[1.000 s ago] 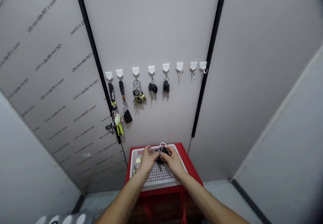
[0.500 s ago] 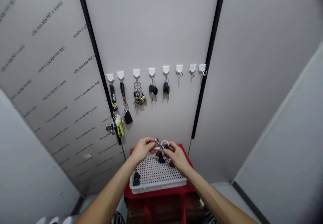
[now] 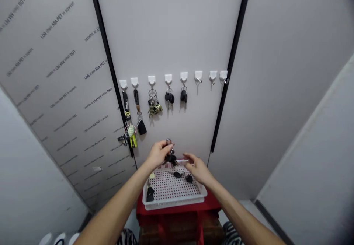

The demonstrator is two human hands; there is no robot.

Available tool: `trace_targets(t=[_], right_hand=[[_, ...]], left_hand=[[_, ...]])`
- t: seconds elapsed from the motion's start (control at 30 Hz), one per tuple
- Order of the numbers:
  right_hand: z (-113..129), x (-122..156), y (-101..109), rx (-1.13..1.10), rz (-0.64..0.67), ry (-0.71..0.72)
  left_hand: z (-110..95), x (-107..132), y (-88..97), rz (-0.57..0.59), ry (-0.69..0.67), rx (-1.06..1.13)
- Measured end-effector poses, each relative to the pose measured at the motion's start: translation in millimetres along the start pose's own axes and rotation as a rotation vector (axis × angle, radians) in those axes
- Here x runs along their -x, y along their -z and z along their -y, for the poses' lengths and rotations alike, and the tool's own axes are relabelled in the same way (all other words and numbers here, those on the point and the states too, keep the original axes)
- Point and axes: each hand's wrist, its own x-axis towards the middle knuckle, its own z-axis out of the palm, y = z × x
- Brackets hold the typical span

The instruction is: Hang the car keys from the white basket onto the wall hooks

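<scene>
Black-headed keys (image 3: pixel 171 158), white basket (image 3: pixel 175 203), red table (image 3: pixel 213 201), black-and-white striped cloth (image 3: pixel 231 234)

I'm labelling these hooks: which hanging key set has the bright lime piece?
The leftmost set, on the black lettered strap; its lime piece hangs at the bottom. The other four sets show none.

A bunch of dark keys (image 3: pixel 170 158) is gripped near its top by the left hand (image 3: pixel 157 155) above a white perforated basket (image 3: pixel 174 203). The right hand (image 3: pixel 198 169) is held apart, over the basket's right side. Eight white hooks (image 3: pixel 168 78) are fixed to the wall (image 3: pixel 171 27); five are hung with keyrings (image 3: pixel 184 95).
</scene>
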Motion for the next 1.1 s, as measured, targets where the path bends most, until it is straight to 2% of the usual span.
trace_targets(t=[0.07,0.17,0.3,0.37,0.53,0.63,0.77,0.8,0.97,1.1], right_hand=[[4.3,-4.3,2.1,-0.02,-0.03,0.07],[19.4,-7.4,-0.5,-0.081,0.074,0.186],[34.6,-9.9,-2.8,-0.074,0.064,0.183],[39.5,-13.1,1.7,-0.073,0.039,0.205],[65.8,-31.9,29.6,-0.069,-0.097,0.257],[90.6,-50.3,48.9,-0.049,-0.227,0.29],[118.6,-76.3,67.3,0.001,-0.358,0.307],[123.8,-81.7,70.6,0.001,-0.375,0.304],[146.5,-97.4,83.4,-0.072,-0.399,0.33],[165.5,-102.5,90.3,-0.167,-0.398,0.37]], left_hand=[[-7.9,-1.1,1.5,0.064,-0.024,-0.071],[-16.9,-1.2,-2.6,0.136,-0.104,-0.211],[-28.6,-7.0,-10.4,0.065,-0.238,-0.384],[-35.5,-14.1,-13.8,0.065,-0.247,-0.398],[-53.4,-36.9,-24.7,-0.032,-0.272,-0.243],[-65.2,-45.8,-32.1,-0.041,-0.313,-0.296],[-85.1,-47.7,-37.7,-0.287,-0.441,-0.566],[-89.4,-47.3,-38.4,-0.318,-0.478,-0.616],[-94.3,-47.7,-40.8,-0.24,-0.529,-0.682],[-93.3,-53.9,-38.9,-0.277,-0.496,-0.61]])
